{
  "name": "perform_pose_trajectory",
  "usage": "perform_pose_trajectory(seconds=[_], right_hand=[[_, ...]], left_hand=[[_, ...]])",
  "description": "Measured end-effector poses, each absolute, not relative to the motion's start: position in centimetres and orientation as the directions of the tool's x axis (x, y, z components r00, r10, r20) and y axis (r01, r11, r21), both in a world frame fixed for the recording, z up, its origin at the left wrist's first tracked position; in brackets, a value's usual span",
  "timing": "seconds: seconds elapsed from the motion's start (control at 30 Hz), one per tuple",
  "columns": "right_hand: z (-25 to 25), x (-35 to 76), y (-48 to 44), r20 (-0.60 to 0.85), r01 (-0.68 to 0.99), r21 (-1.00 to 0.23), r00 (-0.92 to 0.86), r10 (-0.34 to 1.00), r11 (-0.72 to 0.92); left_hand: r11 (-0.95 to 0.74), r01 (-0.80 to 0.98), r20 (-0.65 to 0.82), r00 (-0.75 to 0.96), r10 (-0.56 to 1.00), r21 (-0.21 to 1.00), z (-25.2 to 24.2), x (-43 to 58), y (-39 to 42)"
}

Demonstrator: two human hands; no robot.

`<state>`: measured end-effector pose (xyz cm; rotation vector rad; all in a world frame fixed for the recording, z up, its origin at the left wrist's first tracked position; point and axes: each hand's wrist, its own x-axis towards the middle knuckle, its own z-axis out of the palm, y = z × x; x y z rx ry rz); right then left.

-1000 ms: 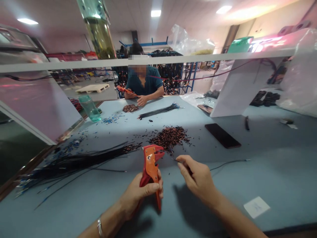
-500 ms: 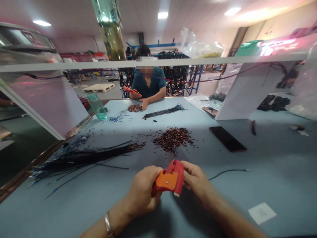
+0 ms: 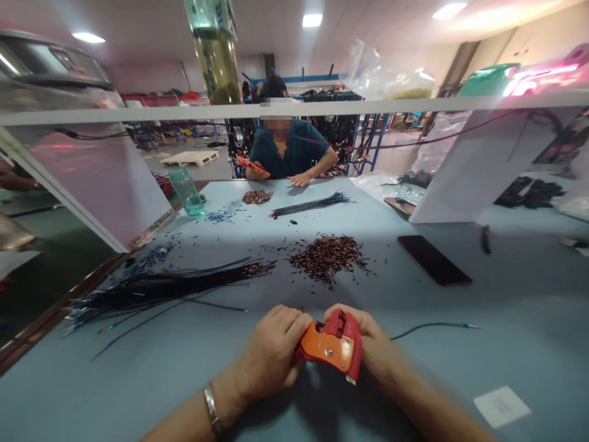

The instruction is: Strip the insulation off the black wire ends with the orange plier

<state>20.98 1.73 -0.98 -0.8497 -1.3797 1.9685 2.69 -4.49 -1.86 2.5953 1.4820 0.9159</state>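
Note:
My left hand [image 3: 278,347] is closed round the handles of a red and orange wire stripper [image 3: 330,350], whose head points right. Behind that head my right hand [image 3: 370,331] is closed, its fingertips partly hidden by the tool. A black wire [image 3: 430,325] with a blue and metal tip runs out to the right from under my right hand, which appears to pinch its other end. Beyond my hands lies a heap of short black and copper-coloured cut pieces [image 3: 329,258]. A bundle of black wires [image 3: 175,285] with blue tips lies at left.
A dark phone [image 3: 435,261] and a white paper square [image 3: 501,405] lie at right. Across the table sits a person [image 3: 288,150] holding an orange-red tool, near another wire bundle [image 3: 313,204]. A green bottle [image 3: 188,195] stands at left. A white shelf [image 3: 322,109] spans overhead.
The wire stripper has tilted and shifted slightly right, its head turning downward, with my right hand following. Across the table, the person's hand has moved from the small heap towards the right.

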Motion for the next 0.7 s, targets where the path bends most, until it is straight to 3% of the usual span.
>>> perform_pose_trajectory(seconds=[0.7], right_hand=[[-1.18,20.88,1.53,-0.113,-0.076,-0.974,-0.649,0.752,-0.211]], left_hand=[[-0.524,0.804,0.469,0.361,0.806,0.283,-1.62,2.66,-4.38]])
